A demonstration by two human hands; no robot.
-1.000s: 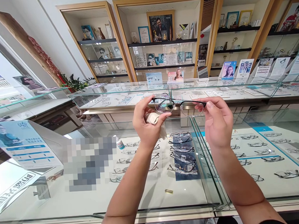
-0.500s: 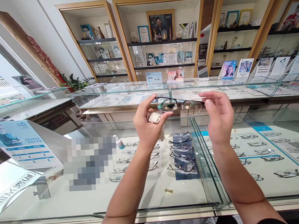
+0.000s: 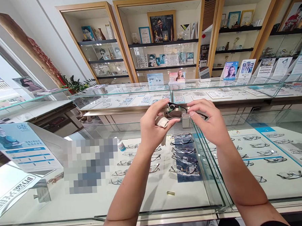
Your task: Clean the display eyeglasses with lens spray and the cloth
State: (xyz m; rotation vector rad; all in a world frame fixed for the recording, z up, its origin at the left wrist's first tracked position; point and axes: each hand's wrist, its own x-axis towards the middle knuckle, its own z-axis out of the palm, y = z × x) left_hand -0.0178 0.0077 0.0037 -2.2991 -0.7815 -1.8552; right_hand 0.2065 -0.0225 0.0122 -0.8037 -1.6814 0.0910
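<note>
A pair of eyeglasses with a dark upper rim is held up over the glass counter, tilted down to the right. My left hand pinches its left end between thumb and fingers. A folded pale cloth is tucked in that same palm, its tail hanging below. My right hand is closed at the middle of the eyeglasses, thumb and fingertips around the bridge. Its fingers hide part of the right lens.
Under the glass counter lie rows of eyeglasses, several on a dark blue strip. A small white bottle stands to the left, near a blue-and-white sign. A gold-coloured piece lies nearer me. More display cases stand beyond.
My right hand has moved left from the right end of the eyeglasses to their bridge. My left hand has shifted slightly right and down, and the eyeglasses have tilted.
</note>
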